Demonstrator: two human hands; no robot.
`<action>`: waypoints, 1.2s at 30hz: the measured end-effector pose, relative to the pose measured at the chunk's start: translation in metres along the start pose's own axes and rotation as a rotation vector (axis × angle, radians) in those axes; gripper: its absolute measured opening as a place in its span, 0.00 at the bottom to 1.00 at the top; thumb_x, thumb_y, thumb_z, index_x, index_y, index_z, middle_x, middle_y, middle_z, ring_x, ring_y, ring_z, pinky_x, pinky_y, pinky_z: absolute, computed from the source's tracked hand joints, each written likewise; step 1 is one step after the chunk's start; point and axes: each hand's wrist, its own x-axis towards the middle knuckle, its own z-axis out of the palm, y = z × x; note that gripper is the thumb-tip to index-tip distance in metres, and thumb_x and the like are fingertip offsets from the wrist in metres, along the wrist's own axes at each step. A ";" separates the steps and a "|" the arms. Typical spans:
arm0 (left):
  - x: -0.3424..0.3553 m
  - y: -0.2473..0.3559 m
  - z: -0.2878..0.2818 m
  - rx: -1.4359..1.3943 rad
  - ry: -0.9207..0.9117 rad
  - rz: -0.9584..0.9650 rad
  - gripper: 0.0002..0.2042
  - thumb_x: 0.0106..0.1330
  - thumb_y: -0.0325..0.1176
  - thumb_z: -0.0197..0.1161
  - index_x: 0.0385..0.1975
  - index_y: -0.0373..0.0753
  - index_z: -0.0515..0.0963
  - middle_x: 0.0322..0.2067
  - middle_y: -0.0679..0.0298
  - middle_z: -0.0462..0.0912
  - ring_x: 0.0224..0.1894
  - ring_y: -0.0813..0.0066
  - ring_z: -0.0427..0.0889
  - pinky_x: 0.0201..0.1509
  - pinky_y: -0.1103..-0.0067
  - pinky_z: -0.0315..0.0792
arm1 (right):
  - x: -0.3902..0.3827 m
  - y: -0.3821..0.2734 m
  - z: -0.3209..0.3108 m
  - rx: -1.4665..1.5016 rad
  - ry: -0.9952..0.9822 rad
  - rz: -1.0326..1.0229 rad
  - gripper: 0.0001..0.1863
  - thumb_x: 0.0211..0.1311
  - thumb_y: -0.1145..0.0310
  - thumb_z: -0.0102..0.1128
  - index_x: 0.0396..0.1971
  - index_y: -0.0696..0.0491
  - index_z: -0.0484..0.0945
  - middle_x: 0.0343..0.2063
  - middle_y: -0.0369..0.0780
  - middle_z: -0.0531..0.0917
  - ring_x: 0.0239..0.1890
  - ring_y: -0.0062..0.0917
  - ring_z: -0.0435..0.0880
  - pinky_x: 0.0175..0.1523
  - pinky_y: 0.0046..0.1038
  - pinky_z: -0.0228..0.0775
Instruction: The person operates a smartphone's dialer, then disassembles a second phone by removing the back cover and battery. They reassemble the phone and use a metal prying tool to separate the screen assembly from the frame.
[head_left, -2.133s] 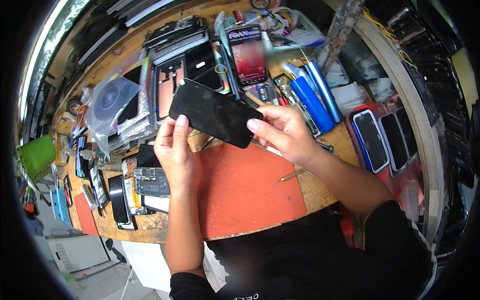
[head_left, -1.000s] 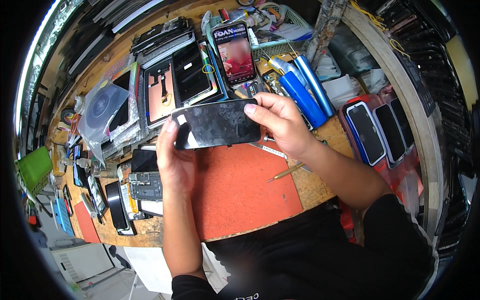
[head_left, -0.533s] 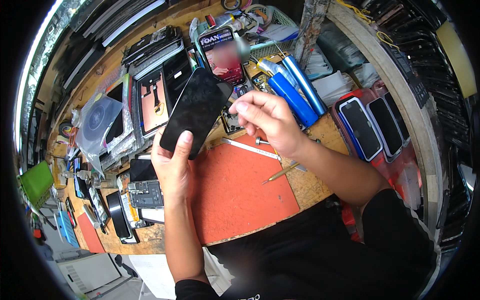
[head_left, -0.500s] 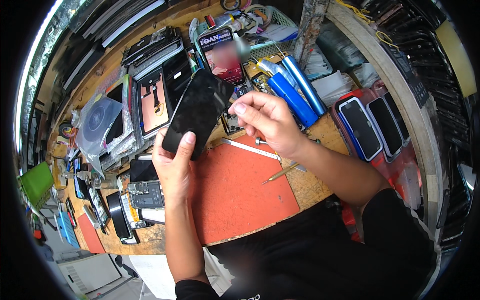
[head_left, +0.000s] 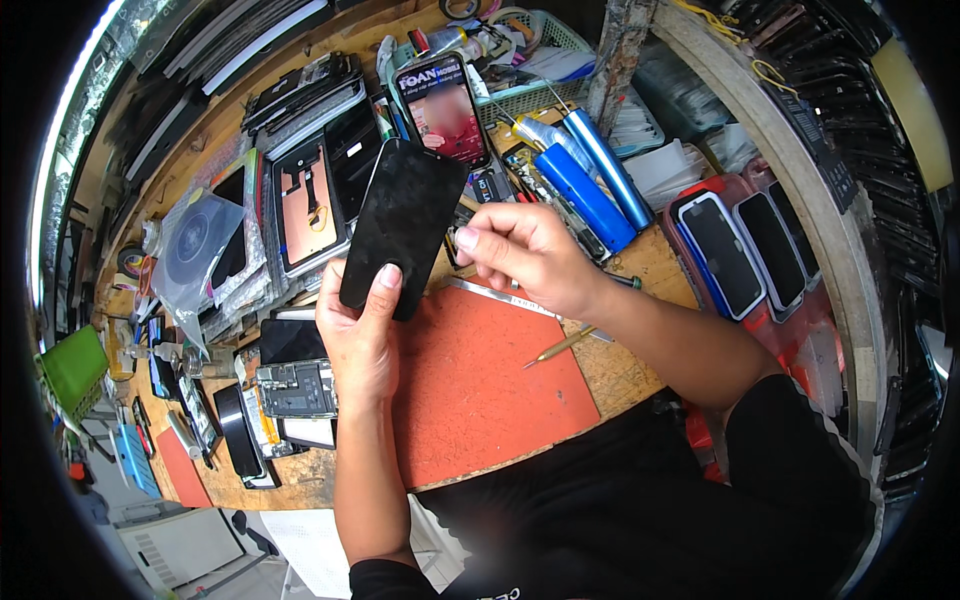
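Observation:
A black smartphone (head_left: pixel 410 215), dark glass face up, is tilted in my left hand (head_left: pixel 360 330). The thumb presses on its lower front, and the other fingers go behind it. Close to its right edge, my right hand (head_left: pixel 530 255) is closed in a pinch, thumb against the curled fingers. Whatever is between those fingertips, if anything, is too small to make out. Beneath both hands lies an orange-red work mat (head_left: pixel 490 400). A slim silver blade-like tool (head_left: pixel 500 296) and a brass-coloured screwdriver (head_left: pixel 565 347) rest on the mat under my right wrist.
Behind the held phone stands another phone with a lit screen (head_left: pixel 447 120). Two blue cylinders (head_left: pixel 585 195) lie to the right, beside boxed phone screens (head_left: pixel 725 255). Opened phones (head_left: pixel 295 390) and stacked parts crowd the left. A green basket (head_left: pixel 545 60) sits at the back.
My left hand and the smartphone have shifted slightly right, and the glass has turned more toward me. My right hand has lowered a little, still pinched.

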 end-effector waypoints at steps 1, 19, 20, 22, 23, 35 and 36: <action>0.000 0.000 0.000 0.010 -0.005 -0.006 0.10 0.69 0.27 0.70 0.44 0.38 0.75 0.42 0.66 0.82 0.42 0.81 0.79 0.51 0.79 0.74 | 0.001 0.002 0.002 -0.024 -0.020 0.018 0.12 0.76 0.62 0.60 0.35 0.56 0.81 0.26 0.31 0.80 0.27 0.11 0.75 0.32 0.17 0.68; -0.007 -0.009 0.007 0.011 -0.057 -0.094 0.20 0.68 0.27 0.71 0.57 0.35 0.75 0.51 0.62 0.83 0.52 0.77 0.80 0.61 0.77 0.72 | -0.001 0.020 0.015 -0.151 0.061 -0.175 0.05 0.67 0.73 0.68 0.34 0.57 0.81 0.25 0.30 0.81 0.26 0.08 0.76 0.29 0.15 0.67; -0.007 -0.008 0.007 0.014 -0.056 -0.092 0.20 0.68 0.27 0.71 0.58 0.35 0.75 0.51 0.62 0.83 0.52 0.77 0.80 0.61 0.77 0.72 | -0.002 0.020 0.015 -0.151 0.063 -0.173 0.05 0.67 0.73 0.68 0.34 0.57 0.81 0.25 0.30 0.81 0.26 0.08 0.76 0.29 0.15 0.67; -0.007 -0.008 0.008 0.015 -0.054 -0.098 0.20 0.68 0.27 0.71 0.58 0.35 0.75 0.52 0.62 0.83 0.52 0.77 0.80 0.61 0.77 0.72 | -0.002 0.020 0.015 -0.150 0.063 -0.172 0.05 0.67 0.73 0.68 0.33 0.57 0.81 0.25 0.30 0.81 0.26 0.08 0.76 0.29 0.15 0.67; -0.007 -0.008 0.008 0.015 -0.053 -0.100 0.21 0.68 0.28 0.71 0.58 0.35 0.74 0.52 0.62 0.83 0.52 0.77 0.80 0.62 0.77 0.72 | -0.002 0.020 0.015 -0.148 0.062 -0.174 0.05 0.67 0.73 0.68 0.33 0.57 0.81 0.25 0.30 0.81 0.26 0.08 0.76 0.30 0.15 0.67; -0.009 -0.014 0.006 0.876 -0.062 0.692 0.16 0.51 0.16 0.72 0.33 0.37 0.70 0.35 0.59 0.77 0.39 0.68 0.77 0.48 0.74 0.72 | -0.008 0.012 0.018 -0.144 -0.093 -0.154 0.24 0.69 0.53 0.68 0.50 0.60 0.79 0.36 0.35 0.83 0.33 0.13 0.78 0.34 0.19 0.71; -0.009 -0.012 0.006 0.965 -0.087 0.773 0.18 0.47 0.16 0.73 0.33 0.37 0.72 0.34 0.57 0.77 0.39 0.64 0.77 0.47 0.72 0.71 | -0.007 0.014 0.020 -0.081 -0.109 -0.192 0.21 0.71 0.54 0.65 0.48 0.59 0.79 0.35 0.35 0.83 0.33 0.13 0.77 0.34 0.19 0.71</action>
